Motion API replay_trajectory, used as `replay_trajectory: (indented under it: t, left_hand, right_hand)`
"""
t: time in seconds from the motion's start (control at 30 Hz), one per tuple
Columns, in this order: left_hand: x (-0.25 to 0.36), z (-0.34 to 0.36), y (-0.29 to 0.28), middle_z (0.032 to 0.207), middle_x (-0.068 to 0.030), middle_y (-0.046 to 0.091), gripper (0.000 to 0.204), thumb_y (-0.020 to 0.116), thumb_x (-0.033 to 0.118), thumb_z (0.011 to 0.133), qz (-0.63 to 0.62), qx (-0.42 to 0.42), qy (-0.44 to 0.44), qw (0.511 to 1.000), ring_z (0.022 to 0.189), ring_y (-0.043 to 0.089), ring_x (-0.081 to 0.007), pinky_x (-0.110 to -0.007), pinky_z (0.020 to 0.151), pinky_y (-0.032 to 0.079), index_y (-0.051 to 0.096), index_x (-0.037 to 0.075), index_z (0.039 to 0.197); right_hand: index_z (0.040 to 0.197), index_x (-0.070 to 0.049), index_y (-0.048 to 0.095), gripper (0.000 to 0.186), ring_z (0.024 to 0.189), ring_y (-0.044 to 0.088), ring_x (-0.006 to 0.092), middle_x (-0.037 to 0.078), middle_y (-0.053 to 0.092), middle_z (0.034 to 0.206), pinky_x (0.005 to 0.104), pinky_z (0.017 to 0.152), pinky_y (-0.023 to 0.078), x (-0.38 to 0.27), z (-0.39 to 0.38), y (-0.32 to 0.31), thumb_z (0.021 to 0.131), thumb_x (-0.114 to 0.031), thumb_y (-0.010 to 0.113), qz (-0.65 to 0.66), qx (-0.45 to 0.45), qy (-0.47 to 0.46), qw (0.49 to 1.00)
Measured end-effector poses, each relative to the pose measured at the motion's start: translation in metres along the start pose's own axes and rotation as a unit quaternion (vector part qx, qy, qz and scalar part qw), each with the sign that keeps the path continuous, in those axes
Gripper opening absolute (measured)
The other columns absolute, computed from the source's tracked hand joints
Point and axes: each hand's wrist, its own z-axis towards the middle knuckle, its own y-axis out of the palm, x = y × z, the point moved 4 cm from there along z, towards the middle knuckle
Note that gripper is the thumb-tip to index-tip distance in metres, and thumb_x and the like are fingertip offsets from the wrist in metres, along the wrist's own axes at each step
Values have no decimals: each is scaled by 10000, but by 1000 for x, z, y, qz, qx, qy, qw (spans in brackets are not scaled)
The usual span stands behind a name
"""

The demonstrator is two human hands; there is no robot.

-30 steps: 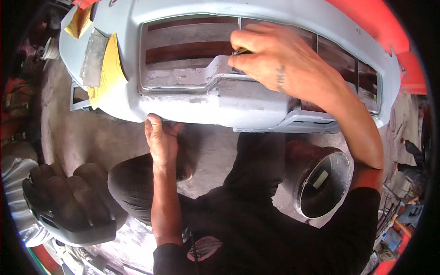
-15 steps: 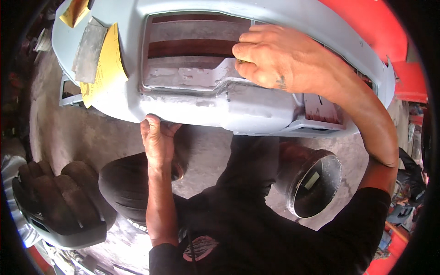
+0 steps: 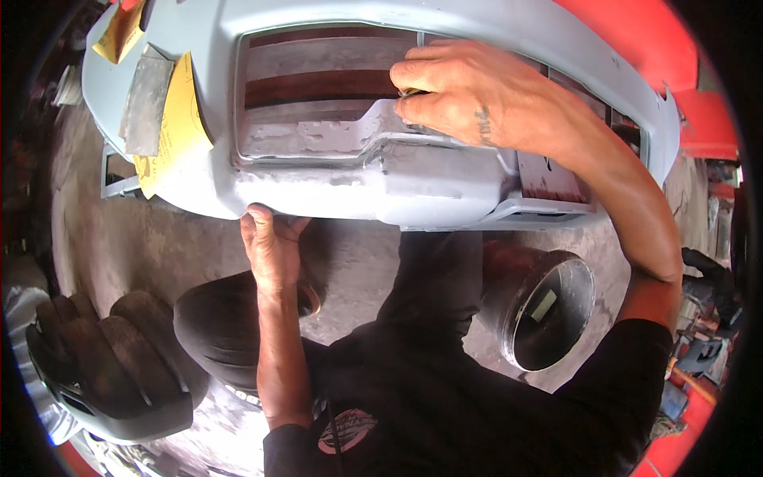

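A light grey car bumper (image 3: 306, 191) lies across the upper part of the view, its surface wet or shiny near the large opening. My left hand (image 3: 270, 245) grips the bumper's lower edge, thumb against the front and the other fingers partly hidden. Over the right end of the opening, my right hand (image 3: 453, 91) has its fingers curled and pressed together by the ledge. Whatever those fingers pinch is too small and covered to name. Sheets of yellow-backed sandpaper (image 3: 176, 131) and a grey sheet (image 3: 147, 99) rest on the bumper's left side.
A dark round bucket (image 3: 548, 310) lies tipped on the concrete floor by my right leg. To the left sits a dark ribbed plastic part (image 3: 119, 358). Red surfaces (image 3: 703, 131) and assorted clutter (image 3: 699, 366) line the right side.
The bumper and both hands appear slightly further left in the view. My right wrist has turned a little, with its fingers still curled by the ledge. My left hand keeps its grip.
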Motion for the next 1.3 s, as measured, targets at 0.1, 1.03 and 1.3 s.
replay_trajectory:
  t: [0.1, 1.03, 1.3]
  left_hand:
    - [1, -2, 1, 1360, -103, 576, 744, 713, 533, 933, -10, 9, 0, 1000, 1215, 626, -278, -513, 934, 606, 461, 49, 1439]
    - [5, -5, 11, 1371, -144, 548, 774, 716, 554, 927, 9, 6, 18, 1000, 1203, 636, -292, -521, 909, 623, 426, 11, 1397]
    - [6, -4, 14, 1373, -152, 547, 819, 709, 568, 925, 7, -4, 10, 1000, 1202, 644, -290, -507, 896, 638, 398, -8, 1417]
  right_hand:
    - [896, 17, 723, 140, 943, 711, 316, 154, 684, 951, 425, 796, 588, -2, -2, 3, 914, -109, 664, -5, -23, 16, 1000]
    - [1268, -189, 750, 593, 809, 646, 287, 115, 608, 978, 405, 700, 544, -46, -33, 3, 754, 100, 685, 49, 2, 126, 991]
    - [1107, -64, 751, 285, 851, 691, 315, 162, 645, 997, 421, 765, 573, -52, -2, 11, 849, 29, 673, 98, 29, 43, 994]
